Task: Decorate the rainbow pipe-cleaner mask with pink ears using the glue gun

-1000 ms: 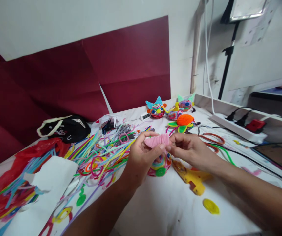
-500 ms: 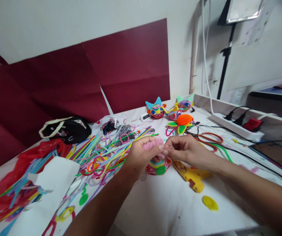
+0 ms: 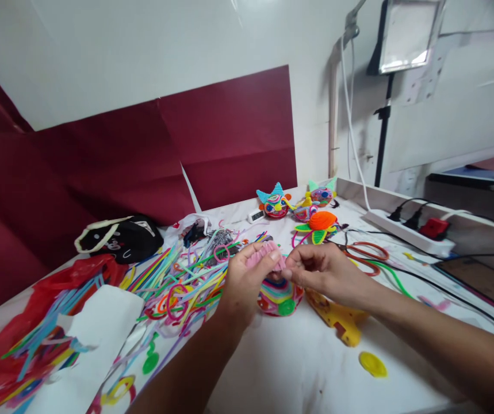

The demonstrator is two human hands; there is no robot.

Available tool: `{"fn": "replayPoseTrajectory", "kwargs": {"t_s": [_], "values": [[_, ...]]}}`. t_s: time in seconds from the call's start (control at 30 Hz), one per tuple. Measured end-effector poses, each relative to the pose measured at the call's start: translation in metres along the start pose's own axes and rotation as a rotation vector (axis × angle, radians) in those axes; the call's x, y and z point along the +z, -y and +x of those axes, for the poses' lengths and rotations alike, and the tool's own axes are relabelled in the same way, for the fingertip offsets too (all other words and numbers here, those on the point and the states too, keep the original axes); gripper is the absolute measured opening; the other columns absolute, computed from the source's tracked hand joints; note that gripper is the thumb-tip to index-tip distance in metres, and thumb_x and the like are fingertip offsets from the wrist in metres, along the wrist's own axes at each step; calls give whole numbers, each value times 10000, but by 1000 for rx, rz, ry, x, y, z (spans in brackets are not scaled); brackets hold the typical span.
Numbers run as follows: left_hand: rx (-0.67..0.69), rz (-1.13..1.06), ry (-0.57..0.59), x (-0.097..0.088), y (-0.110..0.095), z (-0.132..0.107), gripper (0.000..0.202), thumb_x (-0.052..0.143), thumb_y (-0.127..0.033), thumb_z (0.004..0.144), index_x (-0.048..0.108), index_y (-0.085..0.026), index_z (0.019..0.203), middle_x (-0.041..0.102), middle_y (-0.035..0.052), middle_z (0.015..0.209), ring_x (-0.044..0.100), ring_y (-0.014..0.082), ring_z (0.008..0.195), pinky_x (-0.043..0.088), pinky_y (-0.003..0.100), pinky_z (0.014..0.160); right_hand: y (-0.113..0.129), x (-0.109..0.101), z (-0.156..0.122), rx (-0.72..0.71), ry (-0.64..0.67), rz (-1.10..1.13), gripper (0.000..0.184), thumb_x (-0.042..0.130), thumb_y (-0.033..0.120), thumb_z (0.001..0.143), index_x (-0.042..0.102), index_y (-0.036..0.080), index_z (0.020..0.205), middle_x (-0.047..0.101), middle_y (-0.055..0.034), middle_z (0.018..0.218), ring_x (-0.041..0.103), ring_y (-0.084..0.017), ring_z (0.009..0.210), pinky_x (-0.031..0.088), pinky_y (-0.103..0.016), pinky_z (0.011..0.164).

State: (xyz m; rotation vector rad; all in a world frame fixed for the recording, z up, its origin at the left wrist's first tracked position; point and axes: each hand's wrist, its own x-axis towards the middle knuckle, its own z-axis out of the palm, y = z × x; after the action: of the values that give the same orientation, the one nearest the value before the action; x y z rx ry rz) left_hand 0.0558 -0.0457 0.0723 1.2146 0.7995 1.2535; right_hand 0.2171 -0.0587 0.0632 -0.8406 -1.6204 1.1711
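My left hand [image 3: 241, 283] is closed round a pink coiled pipe-cleaner piece [image 3: 263, 255], thumb on its front. My right hand [image 3: 322, 271] pinches the right end of the same piece with thumb and fingertips. Both hands hover over a round multicoloured pipe-cleaner dome [image 3: 279, 296] with a green disc on its side, resting on the white table [image 3: 298, 368]. A yellow glue gun [image 3: 338, 319] lies just under my right wrist.
A heap of loose coloured pipe cleaners [image 3: 177, 279] spreads to the left, with white paper [image 3: 95, 328] and a red plastic bag [image 3: 61, 276]. Finished pipe-cleaner figures [image 3: 316, 218], scissors [image 3: 365, 253], a power strip [image 3: 410, 233], a black pouch [image 3: 119, 237] and a yellow coil [image 3: 372, 364] lie around.
The pink piece was turned and drawn deeper into my left hand's grip, with my right fingers now pinching its end. The camera tilted upward a little.
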Motion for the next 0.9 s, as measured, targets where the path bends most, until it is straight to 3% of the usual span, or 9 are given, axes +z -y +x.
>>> {"fn": "replayPoseTrajectory", "kwargs": {"t_s": [0.2, 0.37, 0.5, 0.67, 0.9], "values": [[68, -23, -6, 1, 9, -4, 193, 728, -305, 786, 633, -149, 847, 571, -38, 655, 492, 60, 575, 434, 181, 578, 0, 7, 2, 39, -94, 109, 158, 773, 270, 659, 677, 156, 712, 646, 16, 641, 524, -97, 563, 402, -224, 538], [162, 209, 25, -7, 5, 0, 209, 744, -321, 770, 672, -153, 871, 611, -13, 729, 535, 84, 671, 447, 189, 646, 1, 3, 2, 20, -97, 65, 40, 683, 180, 653, 652, 160, 669, 535, 69, 522, 427, -66, 482, 334, -202, 474], [267, 416, 85, -13, -4, 1, 299, 730, -259, 768, 664, -202, 1054, 653, -6, 839, 573, 114, 753, 470, 206, 696, 3, -1, 1, -22, -84, -46, 14, 645, 150, 669, 634, 157, 666, 492, 80, 510, 384, -60, 478, 297, -197, 459], [320, 557, 88, -12, -6, -3, 194, 639, -215, 833, 641, -223, 1026, 636, -33, 779, 578, 103, 684, 458, 202, 663, 6, -1, 0, -61, -118, -155, 42, 664, 185, 714, 649, 151, 695, 540, 58, 556, 427, -73, 514, 320, -202, 476], [313, 465, 105, -10, 0, -5, 149, 618, -286, 859, 588, -212, 984, 597, -12, 794, 570, 132, 715, 470, 245, 688, 5, 4, -8, -180, -227, -172, 120, 731, 257, 758, 676, 165, 703, 612, 39, 595, 488, -85, 541, 370, -196, 494]]}}
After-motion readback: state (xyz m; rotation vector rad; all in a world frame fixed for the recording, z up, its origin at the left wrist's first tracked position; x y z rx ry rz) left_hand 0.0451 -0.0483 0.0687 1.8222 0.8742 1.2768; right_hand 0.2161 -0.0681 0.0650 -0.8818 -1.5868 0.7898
